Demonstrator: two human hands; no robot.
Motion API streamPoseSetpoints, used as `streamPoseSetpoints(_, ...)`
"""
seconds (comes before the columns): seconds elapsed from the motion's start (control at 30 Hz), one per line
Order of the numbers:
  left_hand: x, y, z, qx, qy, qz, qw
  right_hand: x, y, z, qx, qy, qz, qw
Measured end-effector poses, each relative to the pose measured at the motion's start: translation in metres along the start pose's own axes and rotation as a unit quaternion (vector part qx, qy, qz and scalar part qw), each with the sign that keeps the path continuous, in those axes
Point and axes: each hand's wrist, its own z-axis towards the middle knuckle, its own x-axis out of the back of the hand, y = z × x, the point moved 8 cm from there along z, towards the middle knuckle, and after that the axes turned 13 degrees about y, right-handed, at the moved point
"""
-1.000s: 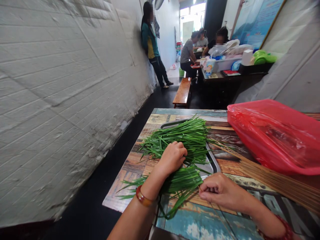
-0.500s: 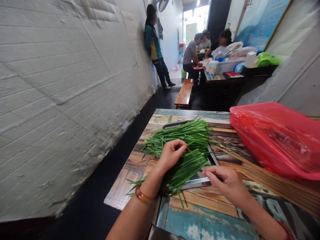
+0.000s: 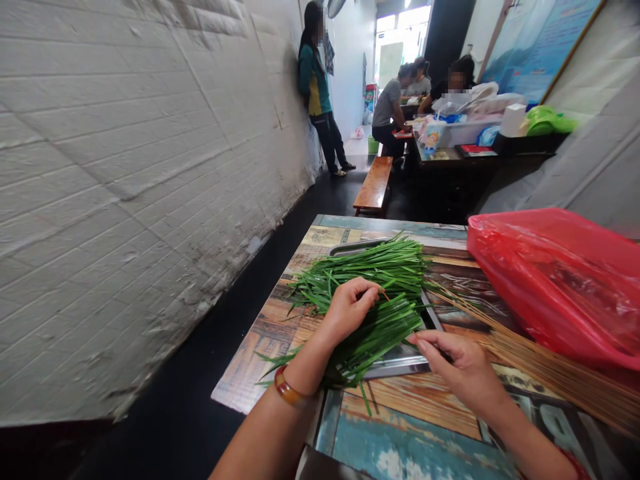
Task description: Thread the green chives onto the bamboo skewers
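Garlic chives (image 3: 370, 270) lie in two bunches on a metal tray (image 3: 400, 368), their cut ends to the right. My left hand (image 3: 353, 308) rests over the nearer bunch (image 3: 385, 333), thumb and fingers pinched, with a thin orange strip (image 3: 385, 294) poking out of the pinch. At the cut ends of that bunch, my right hand (image 3: 453, 353) is closed in a pinch; what its fingertips grip is too small to make out. Thin bamboo skewers (image 3: 540, 360) lie fanned to the right, their tips close to the tray.
A red plastic bag (image 3: 555, 273) covers the right side of the wood-patterned table (image 3: 250, 373). Beyond stand a wooden bench (image 3: 375, 183) and a loaded table (image 3: 440, 157) with several people around it. One person (image 3: 317, 87) leans on the white wall (image 3: 125, 167).
The whole view has shifted slightly, so things appear a little further right. Both hands keep nearly the same pinched pose over the chives.
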Motion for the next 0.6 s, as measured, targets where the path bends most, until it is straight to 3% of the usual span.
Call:
streamPoseSetpoints(0.33, 0.008, -0.007, 0.002, 0.022, 0.058, -0.021, 0.998, 0.002, -0.007, -0.001, 0.002, 0.006, 0.005, 1.000)
streamPoseSetpoints(0.6, 0.007, 0.000, -0.001, -0.006, 0.060, 0.000, 0.998, 0.001, -0.003, 0.000, 0.000, 0.005, 0.008, 1.000)
